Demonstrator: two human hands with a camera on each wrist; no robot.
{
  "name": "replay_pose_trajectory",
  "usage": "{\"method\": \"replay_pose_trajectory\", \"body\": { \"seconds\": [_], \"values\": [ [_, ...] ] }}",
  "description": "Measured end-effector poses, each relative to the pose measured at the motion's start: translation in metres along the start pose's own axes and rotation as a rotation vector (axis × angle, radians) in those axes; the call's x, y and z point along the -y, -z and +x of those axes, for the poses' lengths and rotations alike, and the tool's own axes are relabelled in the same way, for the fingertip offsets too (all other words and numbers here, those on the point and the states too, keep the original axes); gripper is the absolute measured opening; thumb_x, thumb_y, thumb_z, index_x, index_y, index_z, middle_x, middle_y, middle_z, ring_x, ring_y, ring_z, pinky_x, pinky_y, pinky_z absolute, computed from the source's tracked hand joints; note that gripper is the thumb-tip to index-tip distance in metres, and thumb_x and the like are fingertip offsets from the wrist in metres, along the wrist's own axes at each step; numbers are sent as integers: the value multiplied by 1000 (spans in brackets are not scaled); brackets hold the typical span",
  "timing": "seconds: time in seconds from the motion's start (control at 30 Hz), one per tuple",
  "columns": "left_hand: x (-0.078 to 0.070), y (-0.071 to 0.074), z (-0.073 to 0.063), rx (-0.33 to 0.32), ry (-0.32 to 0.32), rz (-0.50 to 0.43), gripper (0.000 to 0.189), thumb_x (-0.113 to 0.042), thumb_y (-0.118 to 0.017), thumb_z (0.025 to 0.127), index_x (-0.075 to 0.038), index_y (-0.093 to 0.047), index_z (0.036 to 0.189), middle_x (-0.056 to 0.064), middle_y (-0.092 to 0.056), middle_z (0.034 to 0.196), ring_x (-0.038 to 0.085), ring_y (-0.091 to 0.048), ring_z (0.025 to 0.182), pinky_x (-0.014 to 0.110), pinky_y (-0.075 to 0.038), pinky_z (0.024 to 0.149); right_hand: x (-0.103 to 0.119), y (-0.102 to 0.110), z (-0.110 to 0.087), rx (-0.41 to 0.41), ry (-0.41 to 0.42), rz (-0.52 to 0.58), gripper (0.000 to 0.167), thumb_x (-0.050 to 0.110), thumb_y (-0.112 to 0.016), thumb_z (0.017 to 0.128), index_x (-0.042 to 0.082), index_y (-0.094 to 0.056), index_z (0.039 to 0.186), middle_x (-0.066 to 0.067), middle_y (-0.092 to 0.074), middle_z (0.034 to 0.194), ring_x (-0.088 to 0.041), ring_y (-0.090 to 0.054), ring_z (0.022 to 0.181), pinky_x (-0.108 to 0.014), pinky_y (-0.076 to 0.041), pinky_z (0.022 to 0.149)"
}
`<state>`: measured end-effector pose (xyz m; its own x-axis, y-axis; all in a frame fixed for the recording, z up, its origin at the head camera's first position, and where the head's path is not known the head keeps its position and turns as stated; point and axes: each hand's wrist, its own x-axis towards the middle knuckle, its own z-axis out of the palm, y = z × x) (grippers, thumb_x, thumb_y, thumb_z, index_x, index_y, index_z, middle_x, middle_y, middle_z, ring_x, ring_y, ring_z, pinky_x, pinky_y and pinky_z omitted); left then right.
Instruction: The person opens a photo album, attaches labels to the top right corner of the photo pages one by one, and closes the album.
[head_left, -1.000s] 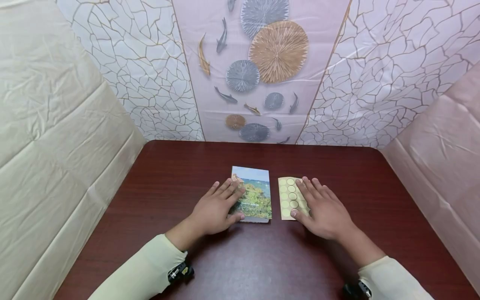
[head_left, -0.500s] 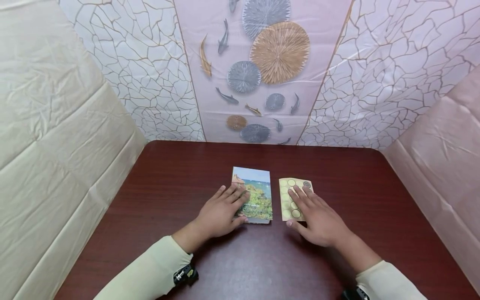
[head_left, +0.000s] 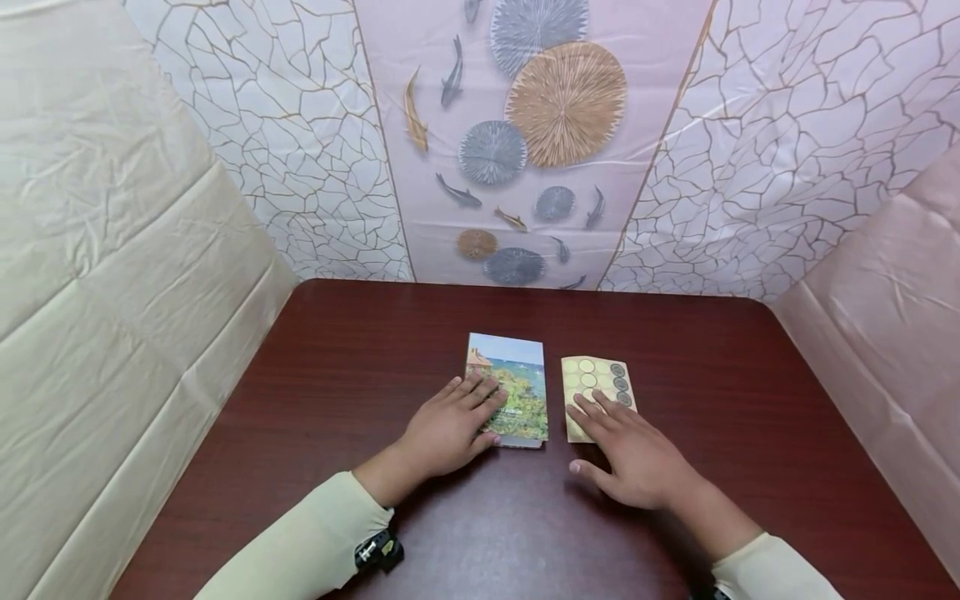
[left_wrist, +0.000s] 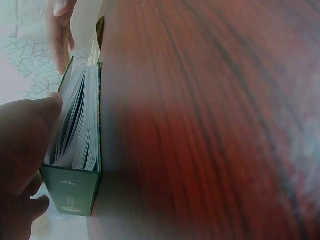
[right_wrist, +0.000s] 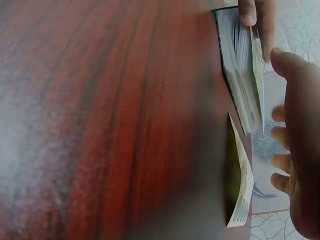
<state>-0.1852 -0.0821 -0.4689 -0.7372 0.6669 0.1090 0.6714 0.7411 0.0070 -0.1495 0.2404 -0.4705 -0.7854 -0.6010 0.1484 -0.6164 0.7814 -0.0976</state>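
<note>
A photo album with a seaside picture on its cover lies flat mid-table. My left hand rests on the cover's lower left, fingers spread and fairly straight. The green spine and bulging page edges show in the left wrist view. To the right of the album lies a pale yellow sheet of round stickers, with a column of grey circles at its right. My right hand is over the sheet's lower part, fingers extended and thumb apart. In the right wrist view, the sheet bows up from the table; contact with the fingers is unclear.
The dark reddish wooden table is bounded by a patterned cloth backdrop behind it. Beige cloth walls slope up along its left and right sides.
My right hand has drawn back toward me across the sheet, uncovering its upper part and the grey circles. My left hand has slid slightly lower on the cover.
</note>
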Motion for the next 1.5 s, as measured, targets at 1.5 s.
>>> {"method": "replay_pose_trajectory", "body": {
  "seconds": [1.5],
  "values": [
    [-1, -5, -6, -111, -25, -12, 58, -41, -46, 109, -9, -40, 157, 15, -39, 160, 34, -34, 148, 46, -31, 119, 29, -25, 2, 34, 174, 4, 66, 61, -56, 99, 18, -56, 149, -4, -50, 154, -31, -37, 147, -56, -33, 115]
  ]
}}
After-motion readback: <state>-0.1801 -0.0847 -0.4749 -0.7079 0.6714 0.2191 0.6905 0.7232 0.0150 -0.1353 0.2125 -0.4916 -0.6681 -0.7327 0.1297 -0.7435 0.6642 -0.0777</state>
